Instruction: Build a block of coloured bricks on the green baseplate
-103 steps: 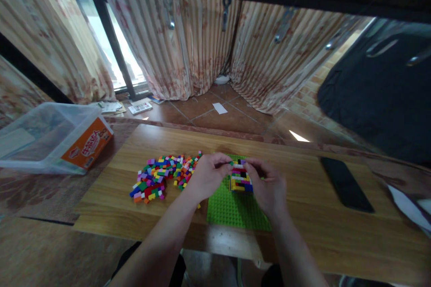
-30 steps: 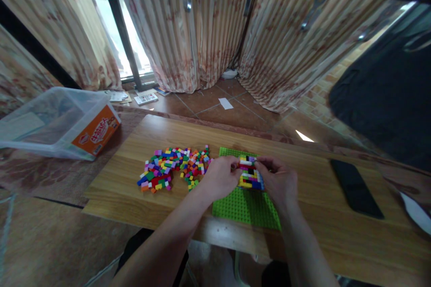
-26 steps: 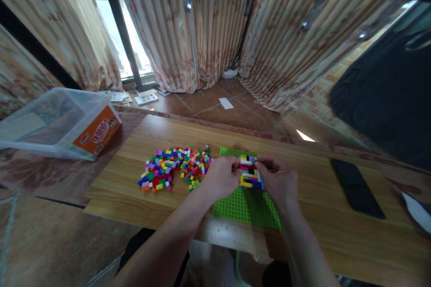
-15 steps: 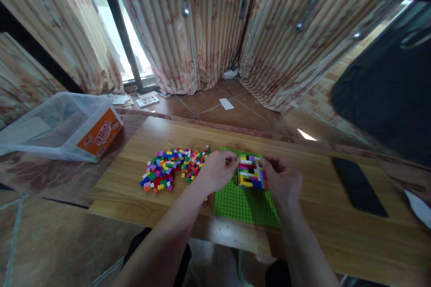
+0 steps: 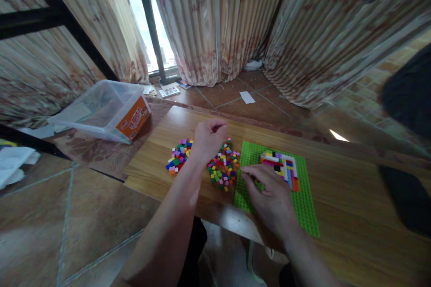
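Several small coloured toy bricks [image 5: 224,168] lie in a loose pile on the wooden table. Above the back of this pile is my left hand [image 5: 206,141], its fingers curled in; whatever they hold, if anything, is hidden. My right hand [image 5: 271,195] is over the left part of a green studded baseplate [image 5: 308,208], thumb and fingertips pinched together near its left edge. I cannot make out anything between them. A multicoloured block of joined bricks [image 5: 289,166] sits on the baseplate just beyond my right hand, which partly covers it.
A clear plastic bin [image 5: 97,128] with an orange label stands left of the table [image 5: 151,161]. At the right lies a black phone [image 5: 406,199]. Beyond are striped curtains [image 5: 202,31], a white paper [image 5: 247,97] and booklets [image 5: 169,92] on the tiled floor.
Both hands have left the brick block. My left hand has moved over the loose bricks, my right hand to the baseplate's left side. The view has turned left.
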A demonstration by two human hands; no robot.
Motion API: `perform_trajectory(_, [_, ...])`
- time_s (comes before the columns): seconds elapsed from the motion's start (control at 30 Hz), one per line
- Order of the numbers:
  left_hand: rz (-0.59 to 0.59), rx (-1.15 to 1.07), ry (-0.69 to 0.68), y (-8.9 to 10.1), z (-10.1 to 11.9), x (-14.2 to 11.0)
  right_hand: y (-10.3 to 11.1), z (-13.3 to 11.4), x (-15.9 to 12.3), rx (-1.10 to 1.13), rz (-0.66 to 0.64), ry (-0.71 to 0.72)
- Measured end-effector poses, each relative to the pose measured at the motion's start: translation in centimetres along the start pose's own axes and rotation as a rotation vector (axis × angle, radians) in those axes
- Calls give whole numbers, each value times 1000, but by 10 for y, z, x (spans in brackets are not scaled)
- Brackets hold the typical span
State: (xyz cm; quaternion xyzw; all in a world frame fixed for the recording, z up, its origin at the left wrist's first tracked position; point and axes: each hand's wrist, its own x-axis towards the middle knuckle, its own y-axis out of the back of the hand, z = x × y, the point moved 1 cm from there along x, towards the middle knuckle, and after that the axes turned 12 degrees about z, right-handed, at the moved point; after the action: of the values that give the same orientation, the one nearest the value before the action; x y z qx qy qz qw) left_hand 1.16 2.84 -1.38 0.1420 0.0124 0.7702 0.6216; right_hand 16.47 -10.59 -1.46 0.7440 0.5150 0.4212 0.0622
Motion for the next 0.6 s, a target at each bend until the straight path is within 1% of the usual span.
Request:
perform_trajectory(0.07, [-7, 10, 12, 1, 1, -1, -6, 0, -4, -31, -115, 61])
perform_trajectory(0.13, [-23, 7, 30, 0, 2, -2, -10, 2, -8, -90, -172, 82])
perform_trajectory(0.2, [-37, -2, 32, 0, 2, -2, -14, 4, -11, -127, -188, 96])
perform_trajectory(0.3, [-43, 1, -4, -2, 1, -2, -19, 1, -12, -129, -188, 115])
perform_trajectory(0.43, [-59, 20, -51, -3, 1, -3, -30, -8, -10, -163, -164, 95])
perform_trajectory(0.6, [-59, 49, -38, -2, 1, -3, -48, -13, -9, -229, -213, 64])
